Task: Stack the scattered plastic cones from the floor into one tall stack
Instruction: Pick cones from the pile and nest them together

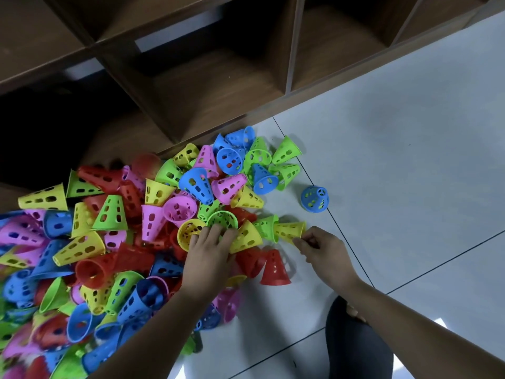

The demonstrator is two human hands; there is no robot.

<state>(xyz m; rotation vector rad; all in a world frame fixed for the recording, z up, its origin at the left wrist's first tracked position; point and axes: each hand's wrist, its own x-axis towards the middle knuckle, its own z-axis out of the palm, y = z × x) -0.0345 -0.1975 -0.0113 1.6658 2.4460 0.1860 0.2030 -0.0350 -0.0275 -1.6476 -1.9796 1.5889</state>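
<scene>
— Where are the cones?

— Heaped loose on the tiled floor against a dark wooden shelf unit: red, yellow, green, blue and pink, lying every way. No tall stack shows. One blue cone lies on its own, well apart to the right of the heap.

— And the right hand?

— Thumb and fingers pinch the wide rim of a yellow cone lying on its side at the heap's edge, its narrow end at the mouth of a green cone.

— The left hand?

— Laid on the heap, fingers close together, tips at the rim of a mouth-up green cone. Whether they grip it I cannot tell.

— Anything between the hands?

— A red cone standing upright on the floor.
</scene>
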